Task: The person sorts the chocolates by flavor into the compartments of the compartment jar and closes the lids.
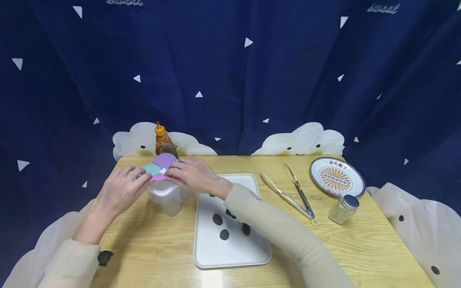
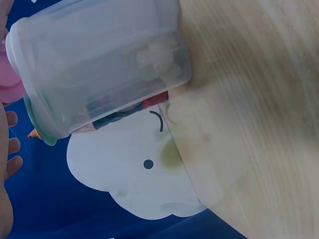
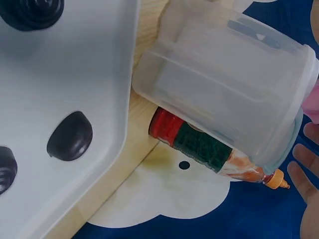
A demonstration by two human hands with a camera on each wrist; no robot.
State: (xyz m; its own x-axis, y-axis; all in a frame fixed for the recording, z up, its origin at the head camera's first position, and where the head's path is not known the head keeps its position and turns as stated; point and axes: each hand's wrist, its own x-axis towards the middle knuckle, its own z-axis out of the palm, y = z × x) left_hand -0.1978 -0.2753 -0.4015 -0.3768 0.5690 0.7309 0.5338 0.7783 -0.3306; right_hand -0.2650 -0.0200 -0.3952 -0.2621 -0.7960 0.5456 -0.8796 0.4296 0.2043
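A translucent plastic canister [image 1: 167, 198] stands at the left of the table, topped by a lid with purple [image 1: 164, 159], teal [image 1: 153, 169] and pink sections. The pink section [image 2: 10, 79] sits raised above the rim in the left wrist view. My left hand [image 1: 124, 188] grips its left edge, thumb toward the front. From the right, my right hand [image 1: 194, 174] holds the pink section near the white piece [image 1: 163, 171] at the lid's middle. Pale contents [image 2: 157, 59] show low in the canister.
An orange-capped sauce bottle [image 1: 163, 138] stands behind the canister. To the right lie a white tray [image 1: 230, 258] with several dark pieces [image 1: 217, 219], metal tongs [image 1: 288, 198], a patterned plate [image 1: 336, 177] and a dark-lidded jar [image 1: 343, 209]. My right forearm crosses the tray.
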